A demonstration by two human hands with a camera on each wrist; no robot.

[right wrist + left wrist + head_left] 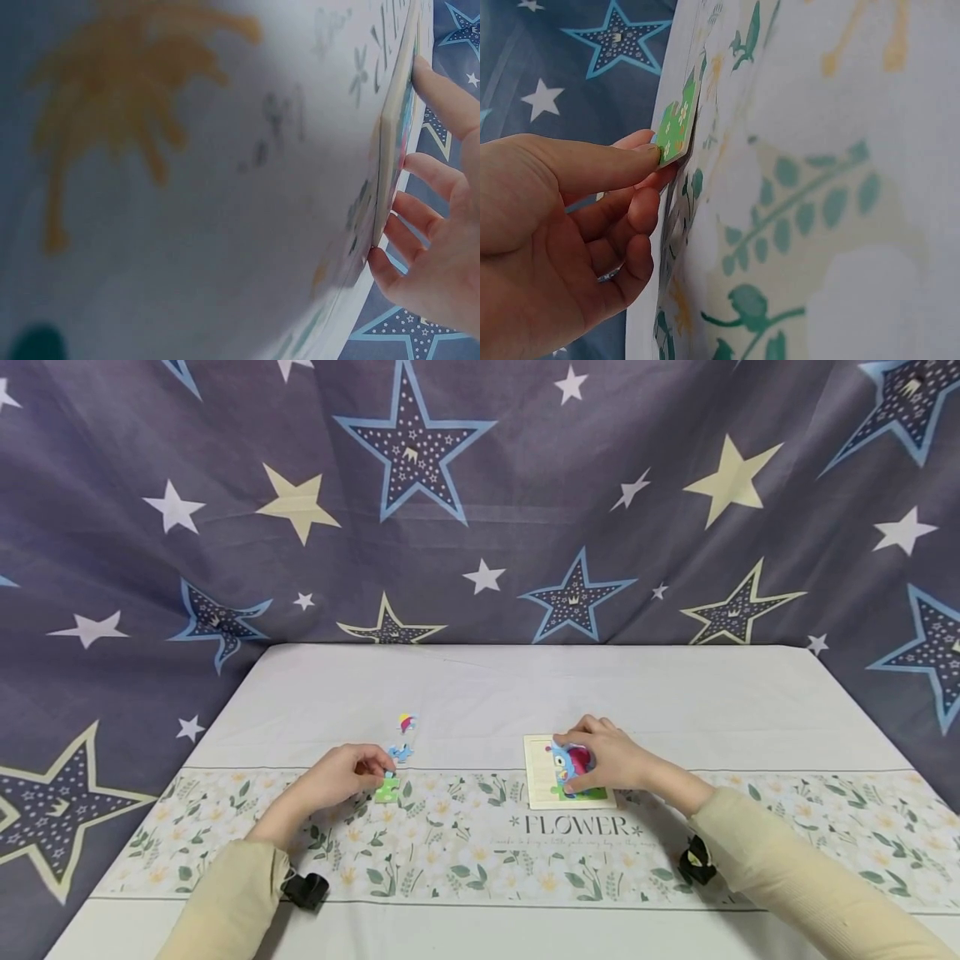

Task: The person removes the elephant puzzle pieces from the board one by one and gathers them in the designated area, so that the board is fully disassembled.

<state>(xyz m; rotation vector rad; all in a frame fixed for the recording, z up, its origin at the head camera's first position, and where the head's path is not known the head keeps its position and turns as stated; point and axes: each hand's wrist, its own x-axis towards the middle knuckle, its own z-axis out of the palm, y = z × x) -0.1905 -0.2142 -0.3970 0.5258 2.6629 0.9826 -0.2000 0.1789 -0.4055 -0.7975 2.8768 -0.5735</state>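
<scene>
My left hand (341, 777) pinches a green jigsaw puzzle piece (387, 789) between thumb and fingers. In the left wrist view the piece (676, 127) is tilted near the cloth, with small flowers printed on it. My right hand (611, 756) rests on a pale puzzle tray (542, 802), its fingers spread over the pieces. Joined puzzle pieces (564, 767) with a blue figure fill the tray's right part, partly under that hand. In the right wrist view, fingertips (382, 270) touch along the tray's side (390, 139).
Two loose puzzle pieces lie beyond the left hand: a blue one (401, 752) and one with a colourful ball (407, 722). A flowered cloth strip (465, 860) crosses the white table (480, 693). A star-patterned curtain (480, 543) hangs behind.
</scene>
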